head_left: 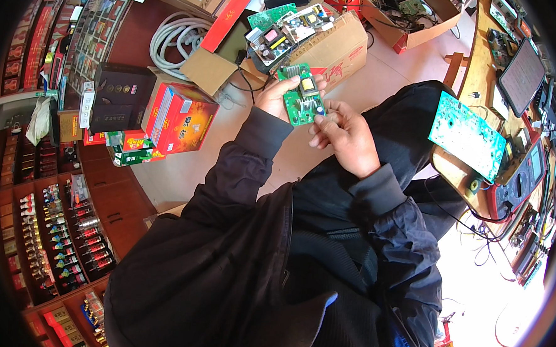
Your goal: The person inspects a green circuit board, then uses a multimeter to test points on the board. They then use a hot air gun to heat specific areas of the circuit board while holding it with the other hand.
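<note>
Board (303, 97) is getting cradled flat in the left hand (276, 97), parts up for viewing, while right hand (346, 138) fingers are pinching its edge.

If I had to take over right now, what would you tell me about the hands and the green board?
Left hand: holds the small green circuit board from its left side, parts facing up.
Right hand: fingertips pinch the board's lower right corner.
The board is held in the air above the floor, in front of a cardboard box stacked with more circuit boards.
A larger teal circuit board lies on the wooden bench to the right, beside a multimeter.
Done: board picked up. What is left cannot be told.
</note>
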Available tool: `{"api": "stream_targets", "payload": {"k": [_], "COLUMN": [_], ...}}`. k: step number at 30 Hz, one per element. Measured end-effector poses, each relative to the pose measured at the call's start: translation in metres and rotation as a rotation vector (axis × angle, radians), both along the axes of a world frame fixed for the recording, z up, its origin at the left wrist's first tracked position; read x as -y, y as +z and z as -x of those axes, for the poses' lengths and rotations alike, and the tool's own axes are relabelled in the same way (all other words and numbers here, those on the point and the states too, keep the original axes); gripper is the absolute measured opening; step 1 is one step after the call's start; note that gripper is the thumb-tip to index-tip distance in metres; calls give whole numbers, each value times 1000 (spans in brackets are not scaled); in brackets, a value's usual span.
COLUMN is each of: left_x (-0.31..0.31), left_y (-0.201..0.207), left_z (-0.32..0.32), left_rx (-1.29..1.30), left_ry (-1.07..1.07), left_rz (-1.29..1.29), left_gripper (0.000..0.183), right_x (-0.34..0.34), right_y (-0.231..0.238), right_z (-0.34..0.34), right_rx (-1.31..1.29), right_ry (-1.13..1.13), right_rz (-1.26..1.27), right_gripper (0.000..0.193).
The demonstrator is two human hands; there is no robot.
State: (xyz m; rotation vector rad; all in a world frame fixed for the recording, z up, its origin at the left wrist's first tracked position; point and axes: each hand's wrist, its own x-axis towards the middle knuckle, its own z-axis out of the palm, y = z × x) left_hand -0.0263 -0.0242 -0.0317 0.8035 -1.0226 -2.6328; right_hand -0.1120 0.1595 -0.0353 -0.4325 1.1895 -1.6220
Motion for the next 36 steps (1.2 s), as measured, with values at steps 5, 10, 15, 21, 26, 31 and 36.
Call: {"api": "stream_targets", "payload": {"k": [5,10,15,21,26,31,36], "left_x": [5,4,2,3,3,4,2], "left_y": [-8,-5,-1,-2,-4,-3,-1], "left_z": [-3,-2,0,-1,-1,-2,0], "left_rx": [42,46,18,19,46,49,-20], "left_ry": [-29,-36,2,8,-1,-19,14], "left_rz": [-18,-14,39,41,46,38,64], "left_gripper": [45,46,43,40,40,41,38], "right_x": [2,1,1,1,1,1,0], "right_y": [-2,-2,-3,-3,-3,1,4], "right_z": [3,3,3,3,3,2,4], "right_rx": [101,86,71,70,48,54,64], "right_ry": [-44,-41,-33,-31,-37,-67,-58], "right_rz": [50,51,51,50,46,52,53], "right_gripper": [43,43,41,39,39,40,39]}}
